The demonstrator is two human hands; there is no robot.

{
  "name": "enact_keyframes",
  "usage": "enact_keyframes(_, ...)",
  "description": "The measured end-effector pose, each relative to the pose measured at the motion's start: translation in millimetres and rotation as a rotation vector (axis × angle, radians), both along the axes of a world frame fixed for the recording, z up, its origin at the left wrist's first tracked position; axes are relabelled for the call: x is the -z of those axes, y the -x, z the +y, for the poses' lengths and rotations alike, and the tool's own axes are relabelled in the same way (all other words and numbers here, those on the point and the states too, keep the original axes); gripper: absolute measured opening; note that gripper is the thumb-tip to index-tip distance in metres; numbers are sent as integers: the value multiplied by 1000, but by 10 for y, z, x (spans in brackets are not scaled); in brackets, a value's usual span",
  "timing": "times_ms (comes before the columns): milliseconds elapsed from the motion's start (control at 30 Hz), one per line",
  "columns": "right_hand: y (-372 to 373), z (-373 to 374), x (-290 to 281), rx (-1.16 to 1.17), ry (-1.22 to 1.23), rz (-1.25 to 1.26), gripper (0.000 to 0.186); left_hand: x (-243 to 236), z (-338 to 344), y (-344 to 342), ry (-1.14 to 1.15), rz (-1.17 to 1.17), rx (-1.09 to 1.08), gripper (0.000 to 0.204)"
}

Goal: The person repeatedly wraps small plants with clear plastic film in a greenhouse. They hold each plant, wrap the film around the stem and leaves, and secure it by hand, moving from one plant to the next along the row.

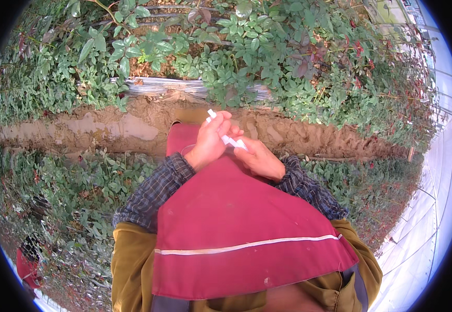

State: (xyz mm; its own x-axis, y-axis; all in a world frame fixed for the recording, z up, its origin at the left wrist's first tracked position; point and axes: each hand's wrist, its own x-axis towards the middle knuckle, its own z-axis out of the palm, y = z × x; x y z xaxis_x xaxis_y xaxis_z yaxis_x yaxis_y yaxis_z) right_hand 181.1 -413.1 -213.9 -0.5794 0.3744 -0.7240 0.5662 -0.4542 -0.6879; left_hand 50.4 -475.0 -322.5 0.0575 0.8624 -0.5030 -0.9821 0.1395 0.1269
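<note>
Both my hands meet over the red apron (236,208) at chest height. My left hand (211,141) is closed on a thin white item (228,140), whose upper tip sticks out above the fingers. My right hand (260,158), just to the right and a little lower, is closed on the lower part of the same white item or on another white piece; I cannot make out which, as fingers hide much of it. A thin line, like string or wire, curves beside my left wrist.
A muddy path (122,127) with wet patches runs crosswise. Leafy plants (267,41) with some red leaves grow beyond it and along the near side (80,192). White plastic sheeting (423,218) curves at the right. At the lower left edge is something red (27,265), possibly a person’s clothing.
</note>
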Motion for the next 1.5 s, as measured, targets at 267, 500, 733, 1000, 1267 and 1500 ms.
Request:
enact_keyframes(267, 225, 90, 258, 453, -154, 327, 24, -75, 117, -48, -230, 59, 90, 40)
enact_keyframes(500, -42, -28, 151, 182, -237, 278, 45, -95, 62, -21, -249, -78, 195, 45)
enact_keyframes(733, -361, 74, -237, -38, -153, 290, 56, -118, 40, -38, -261, -110, 421, 47)
enact_keyframes(1000, -254, 342, -376, -230, -536, 106, 37, -195, 29, 5, -319, -34, 494, 51)
enact_keyframes(1267, 170, 299, 170, -865, -658, 330, 50, 59, -242, 139, -355, 488, 731, 32)
enact_keyframes(1500, 497, 596, 1058, -228, -119, 211, 38, 146, -378, 180, -337, 277, 732, 21)
